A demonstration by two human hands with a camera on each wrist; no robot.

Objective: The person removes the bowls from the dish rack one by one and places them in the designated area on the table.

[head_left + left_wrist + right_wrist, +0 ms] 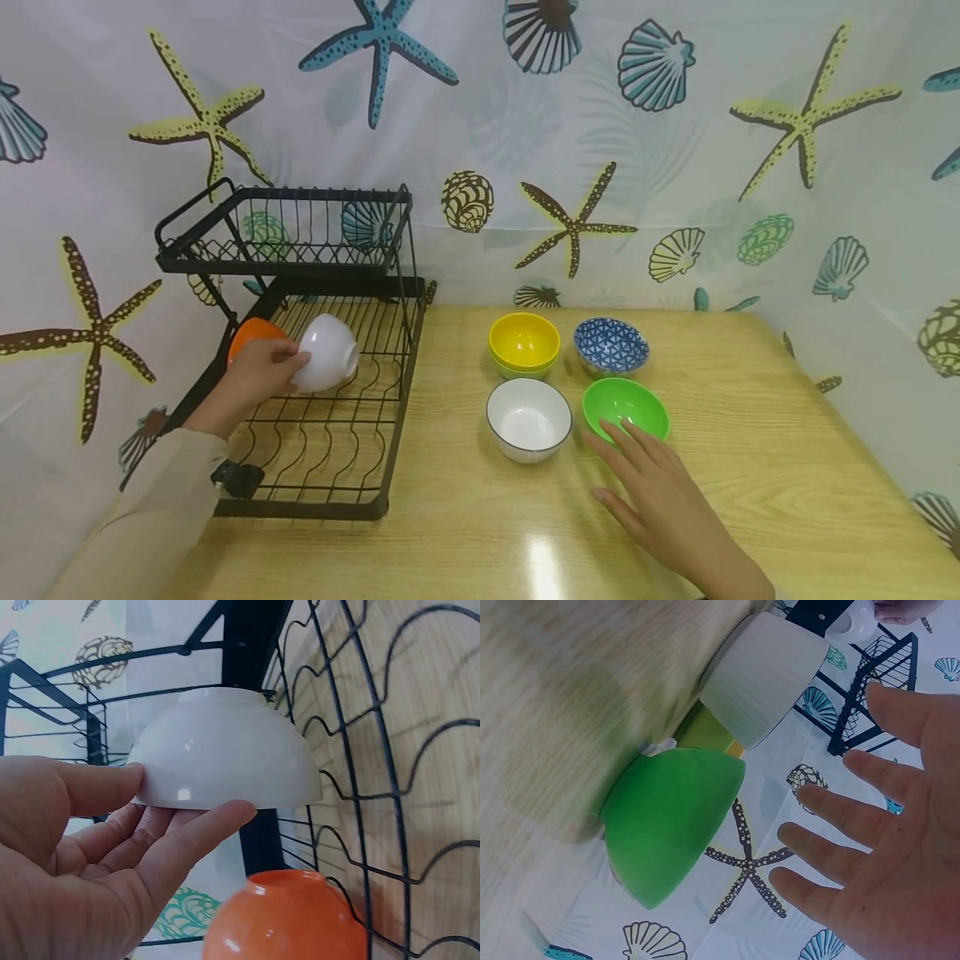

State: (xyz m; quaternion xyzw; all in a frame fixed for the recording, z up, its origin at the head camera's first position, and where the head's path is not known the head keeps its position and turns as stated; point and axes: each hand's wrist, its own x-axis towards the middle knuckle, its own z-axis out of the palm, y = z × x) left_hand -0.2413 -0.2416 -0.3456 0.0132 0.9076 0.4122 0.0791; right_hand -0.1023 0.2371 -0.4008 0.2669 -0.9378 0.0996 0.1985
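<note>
On the lower level of the black dish rack, my left hand pinches the rim of a white bowl between thumb and fingers. The bowl is tipped on its side, its foot facing right. Beside it an orange bowl stands in the rack, partly covered by the hand in the head view. My right hand hovers over the table with spread fingers and holds nothing. Its fingertips overlap the near edge of a green bowl in the head view; in the right wrist view the hand is apart from that bowl.
A white bowl with a dark rim stands left of the green one. Behind them are a yellow bowl, stacked in a light green bowl, and a blue patterned bowl. The rack's upper basket overhangs its back part.
</note>
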